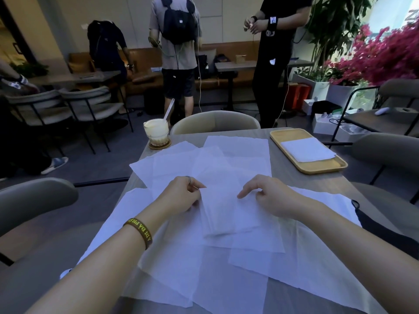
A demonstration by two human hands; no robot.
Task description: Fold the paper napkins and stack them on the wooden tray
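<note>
Item: half-folded napkin (217, 214), centre of table (301, 184), lying on loose unfolded napkins (238, 152). Left hand (181, 197): fingers curled, apparently pinching its left edge. Right hand (272, 198): forefinger lay on the paper, the rest curled; grip could not be told. Wooden tray (290, 134), far right, held one folded napkin (307, 150). Handling, judged: featherlight, limp, easily torn; best lifted by corners.
</note>
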